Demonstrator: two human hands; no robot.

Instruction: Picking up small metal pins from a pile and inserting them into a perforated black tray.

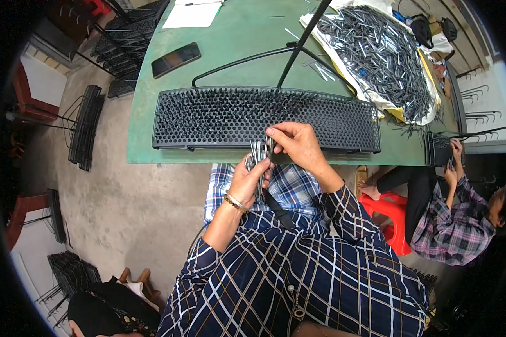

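Fingers of the left hand [246,182] grip metal pins [258,149], the right hand [301,147] apparently pinches one, and the black rack [348,124] beyond them looks part-filled, bare rightward.

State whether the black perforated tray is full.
Partly filled: dark pieces crowd the left of the tray, but bare holes show toward its right end.

Green on tabletop [236,62], black on rack [340,124], toward twelve; white-checked navy on shirt [334,267], six o'clock; red on stool [383,208], four.
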